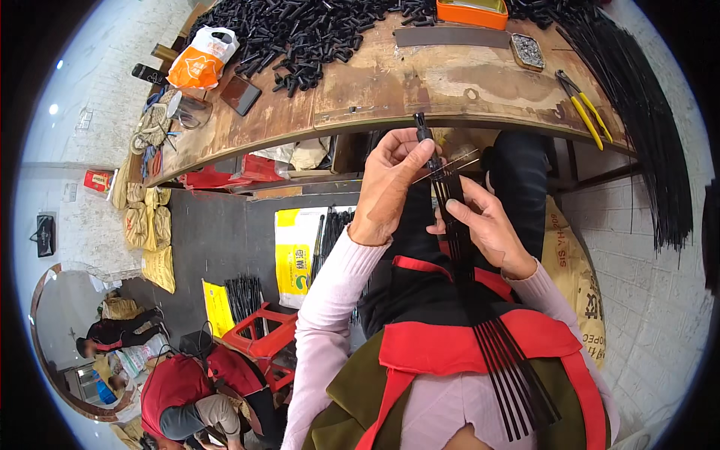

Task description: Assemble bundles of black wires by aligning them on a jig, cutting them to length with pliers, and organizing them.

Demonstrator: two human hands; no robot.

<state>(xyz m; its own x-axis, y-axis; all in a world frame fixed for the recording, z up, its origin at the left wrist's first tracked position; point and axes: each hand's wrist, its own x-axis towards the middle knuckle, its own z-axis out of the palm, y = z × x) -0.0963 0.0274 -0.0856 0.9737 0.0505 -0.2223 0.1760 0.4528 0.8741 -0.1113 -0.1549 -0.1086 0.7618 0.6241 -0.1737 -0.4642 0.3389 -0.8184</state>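
My left hand [394, 180] pinches a short black tubular fitting [421, 127] upright between thumb and fingers, just in front of the table edge. From its lower end a bundle of long thin black ribs [463, 262], like umbrella ribs, runs down over my lap and fans out across the red apron band. My right hand [484, 229] is closed around the ribs a little below the fitting, thumb on top. Fine light wires [461, 161] cross the ribs between my two hands. Exactly how the ribs join the fitting is hidden by my fingers.
The worn wooden table [442, 86] carries a heap of black fittings [300, 37], yellow-handled pliers [585, 112], a small tin [527, 52] and a phone [241, 95]. Long black ribs [637, 112] hang off its right end. A red stool [262, 330] and another person [187, 382] are lower left.
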